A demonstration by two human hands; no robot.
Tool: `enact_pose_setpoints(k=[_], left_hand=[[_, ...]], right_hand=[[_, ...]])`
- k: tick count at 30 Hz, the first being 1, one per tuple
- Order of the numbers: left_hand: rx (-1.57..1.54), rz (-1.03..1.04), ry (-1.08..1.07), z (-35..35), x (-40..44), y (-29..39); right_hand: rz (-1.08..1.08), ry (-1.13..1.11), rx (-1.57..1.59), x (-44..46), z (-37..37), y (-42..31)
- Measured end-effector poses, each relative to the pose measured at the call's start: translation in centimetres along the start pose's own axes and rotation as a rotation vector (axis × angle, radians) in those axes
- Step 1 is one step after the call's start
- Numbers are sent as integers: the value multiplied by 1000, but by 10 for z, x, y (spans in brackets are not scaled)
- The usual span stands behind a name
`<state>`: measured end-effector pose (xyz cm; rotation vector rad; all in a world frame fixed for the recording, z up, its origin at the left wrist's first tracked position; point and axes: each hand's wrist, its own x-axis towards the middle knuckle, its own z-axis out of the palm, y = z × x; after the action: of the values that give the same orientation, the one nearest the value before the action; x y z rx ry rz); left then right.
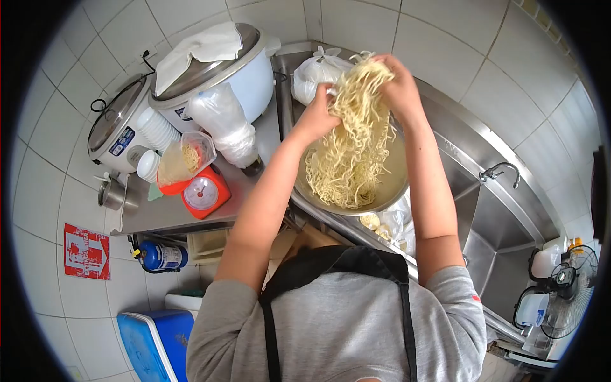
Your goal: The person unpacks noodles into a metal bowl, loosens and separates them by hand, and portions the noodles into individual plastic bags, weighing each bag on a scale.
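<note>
Tiled wall, left hand and right hand clutching noodles, bowl partly hidden

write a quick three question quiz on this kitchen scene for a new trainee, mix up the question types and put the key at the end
1. True or false: the left hand and the right hand both hold the noodles.
2. Multiple choice: what colour is the body of the dial scale?
A. Blue
B. Red
C. Green
3. Short answer: what is directly beneath the noodles' hanging ends?

Key:
1. True
2. B
3. A round bowl
</note>
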<state>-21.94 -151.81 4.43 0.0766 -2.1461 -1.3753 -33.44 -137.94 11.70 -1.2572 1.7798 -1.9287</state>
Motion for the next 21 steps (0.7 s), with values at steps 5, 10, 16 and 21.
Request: enact_pose_setpoints(k=[5, 10, 16, 21], left_hand=[[94, -210, -84, -6, -14, -30], [377, -357, -499, -21, -20, -23], [-214, -383, -214, -13, -18, -26], [-352, -221, -243, 1, -9, -21]], right_hand=[[-81, 99, -384, -8, 0, -5], [-174, -207, -588, -10, 7, 9], [-15, -260, -613, -24, 10, 19], [-214, -106, -581, -24, 7, 32]])
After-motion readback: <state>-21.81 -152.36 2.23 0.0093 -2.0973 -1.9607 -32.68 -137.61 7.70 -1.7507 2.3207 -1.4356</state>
